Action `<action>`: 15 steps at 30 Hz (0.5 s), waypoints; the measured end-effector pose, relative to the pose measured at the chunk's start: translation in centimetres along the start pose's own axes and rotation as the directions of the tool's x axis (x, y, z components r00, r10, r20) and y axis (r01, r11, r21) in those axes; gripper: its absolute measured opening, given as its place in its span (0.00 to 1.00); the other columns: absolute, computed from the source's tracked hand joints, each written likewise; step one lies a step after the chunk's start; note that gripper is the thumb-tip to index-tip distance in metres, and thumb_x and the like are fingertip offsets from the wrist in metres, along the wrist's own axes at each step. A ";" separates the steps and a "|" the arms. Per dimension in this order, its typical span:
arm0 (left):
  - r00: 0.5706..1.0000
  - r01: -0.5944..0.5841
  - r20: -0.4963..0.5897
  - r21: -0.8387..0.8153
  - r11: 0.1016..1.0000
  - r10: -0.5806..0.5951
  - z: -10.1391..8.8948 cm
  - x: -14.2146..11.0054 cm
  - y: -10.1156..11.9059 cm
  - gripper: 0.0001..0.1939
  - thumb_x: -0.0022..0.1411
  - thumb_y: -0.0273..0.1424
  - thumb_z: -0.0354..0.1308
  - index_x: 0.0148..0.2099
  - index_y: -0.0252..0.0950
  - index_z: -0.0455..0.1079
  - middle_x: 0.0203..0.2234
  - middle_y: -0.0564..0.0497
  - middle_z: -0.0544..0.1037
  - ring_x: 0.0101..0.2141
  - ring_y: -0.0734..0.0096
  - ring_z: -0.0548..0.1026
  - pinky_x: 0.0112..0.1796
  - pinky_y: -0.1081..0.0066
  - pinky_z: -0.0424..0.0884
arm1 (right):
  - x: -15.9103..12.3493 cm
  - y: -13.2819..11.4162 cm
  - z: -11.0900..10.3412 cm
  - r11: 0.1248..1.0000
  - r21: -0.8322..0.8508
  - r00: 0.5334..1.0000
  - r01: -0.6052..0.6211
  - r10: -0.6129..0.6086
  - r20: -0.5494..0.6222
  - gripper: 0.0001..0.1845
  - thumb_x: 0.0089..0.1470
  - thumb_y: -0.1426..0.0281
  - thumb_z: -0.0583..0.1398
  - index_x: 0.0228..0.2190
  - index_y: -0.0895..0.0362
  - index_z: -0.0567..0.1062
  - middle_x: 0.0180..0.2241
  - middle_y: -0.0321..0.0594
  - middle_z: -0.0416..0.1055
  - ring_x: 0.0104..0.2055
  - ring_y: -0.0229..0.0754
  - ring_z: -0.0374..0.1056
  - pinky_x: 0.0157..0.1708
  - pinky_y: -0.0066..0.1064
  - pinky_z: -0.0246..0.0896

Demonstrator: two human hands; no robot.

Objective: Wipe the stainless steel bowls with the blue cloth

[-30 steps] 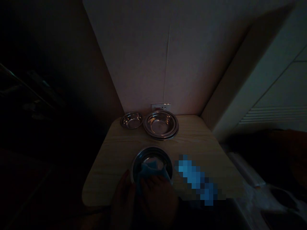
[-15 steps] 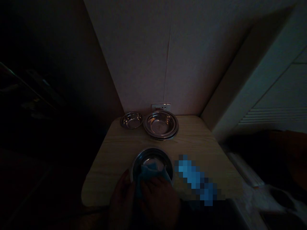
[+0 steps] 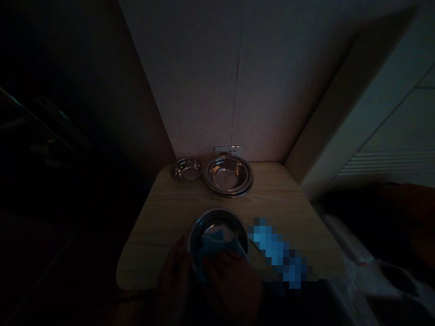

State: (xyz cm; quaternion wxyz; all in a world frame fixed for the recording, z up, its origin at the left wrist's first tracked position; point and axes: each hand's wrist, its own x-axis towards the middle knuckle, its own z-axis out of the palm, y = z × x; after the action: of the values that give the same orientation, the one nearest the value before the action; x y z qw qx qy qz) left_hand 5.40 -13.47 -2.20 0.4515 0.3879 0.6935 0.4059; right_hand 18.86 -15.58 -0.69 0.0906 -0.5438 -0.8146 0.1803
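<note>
In dim light, a round stainless steel bowl (image 3: pixel 215 218) sits near the front edge of the wooden tabletop. My left hand (image 3: pixel 174 277) is closed at the bowl's left rim, thumb near the edge; its other fingers are dark and partly hidden. A blue cloth (image 3: pixel 220 245) lies bunched inside the bowl, against the near inner side. My right hand (image 3: pixel 233 281) presses on the cloth from above, fingers closed over it.
At the back of the table (image 3: pixel 163 217) stand a small steel bowl (image 3: pixel 186 171) and a stack of larger steel bowls (image 3: pixel 228 175). Behind them is a wall socket (image 3: pixel 228 150). A pixelated blue object (image 3: pixel 277 251) lies on the right.
The bowl has shifted slightly to the right, and my right hand has moved a little right with the cloth. My left hand stays at the left rim.
</note>
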 end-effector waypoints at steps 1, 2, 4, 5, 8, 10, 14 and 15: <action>1.000 -0.017 0.017 0.004 1.000 0.017 0.1 0.0 -0.2 0.24 0.54 0.40 0.52 0.52 0.35 0.66 0.51 0.43 0.72 0.52 0.54 0.68 0.53 0.56 0.61 | 0.0 0.0 0.0 1.000 -0.007 1.000 0.009 -0.009 -0.004 0.21 0.54 0.62 0.58 0.47 0.59 0.70 0.43 0.45 0.73 0.45 0.51 0.67 0.45 0.44 0.60; 0.999 -0.037 0.035 0.010 0.999 0.037 0.2 0.0 -0.5 0.24 0.55 0.40 0.51 0.52 0.35 0.66 0.51 0.43 0.72 0.52 0.55 0.68 0.54 0.57 0.60 | 0.1 -0.1 0.0 1.000 -0.015 1.000 0.017 -0.017 -0.008 0.21 0.54 0.62 0.57 0.47 0.60 0.70 0.43 0.46 0.73 0.45 0.51 0.66 0.45 0.44 0.60; 0.997 -0.067 0.048 0.023 0.997 0.066 0.3 -0.1 -1.0 0.25 0.55 0.40 0.50 0.53 0.35 0.65 0.54 0.44 0.69 0.55 0.57 0.65 0.56 0.59 0.58 | 0.8 -0.6 0.3 1.000 -0.029 1.000 -0.005 0.005 -0.016 0.21 0.56 0.63 0.56 0.48 0.61 0.70 0.43 0.48 0.73 0.45 0.51 0.67 0.45 0.44 0.60; 0.997 -0.068 0.047 0.031 0.997 0.067 0.2 -0.2 -1.1 0.26 0.55 0.40 0.50 0.54 0.35 0.65 0.55 0.44 0.68 0.55 0.57 0.64 0.56 0.60 0.57 | 1.1 -1.0 0.5 0.999 -0.032 1.000 -0.024 0.023 -0.019 0.20 0.56 0.65 0.55 0.48 0.62 0.70 0.42 0.49 0.73 0.44 0.51 0.67 0.44 0.44 0.60; 0.998 -0.055 0.043 0.064 0.996 0.052 -0.1 -0.3 -0.9 0.26 0.57 0.39 0.48 0.55 0.33 0.64 0.56 0.43 0.66 0.57 0.59 0.62 0.57 0.62 0.55 | 1.7 -1.5 0.9 0.999 -0.021 0.999 -0.032 0.031 -0.045 0.20 0.57 0.65 0.54 0.48 0.62 0.69 0.42 0.49 0.73 0.44 0.50 0.67 0.43 0.43 0.60; 0.999 -0.036 0.016 0.082 0.996 0.035 -0.3 -0.3 -0.3 0.26 0.58 0.38 0.46 0.56 0.32 0.63 0.56 0.42 0.66 0.56 0.59 0.63 0.56 0.62 0.56 | 1.5 -1.2 0.7 1.000 -0.018 0.998 0.019 -0.020 -0.055 0.20 0.56 0.63 0.56 0.48 0.61 0.69 0.41 0.48 0.73 0.44 0.49 0.67 0.43 0.42 0.60; 1.000 0.016 -0.019 0.093 0.996 -0.014 -0.1 -0.3 0.6 0.29 0.58 0.41 0.47 0.59 0.34 0.58 0.54 0.41 0.68 0.51 0.55 0.68 0.52 0.57 0.62 | 0.3 0.5 -0.5 0.994 -0.045 0.995 0.098 -0.099 -0.004 0.22 0.55 0.61 0.57 0.48 0.60 0.68 0.41 0.47 0.73 0.45 0.49 0.66 0.43 0.41 0.59; 1.000 0.013 -0.014 0.088 0.996 -0.012 0.1 -0.3 0.5 0.29 0.58 0.42 0.47 0.59 0.34 0.58 0.53 0.41 0.69 0.51 0.55 0.68 0.51 0.57 0.63 | 0.1 0.8 -0.7 0.992 -0.050 0.994 0.112 -0.112 0.010 0.23 0.55 0.61 0.57 0.49 0.60 0.68 0.42 0.47 0.73 0.45 0.49 0.66 0.43 0.41 0.59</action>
State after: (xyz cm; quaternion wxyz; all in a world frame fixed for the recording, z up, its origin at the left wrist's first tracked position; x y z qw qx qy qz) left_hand 5.67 -13.57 -1.66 0.4319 0.4003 0.7162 0.3746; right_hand 19.69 -15.05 -0.37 0.0840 -0.4988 -0.8484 0.1561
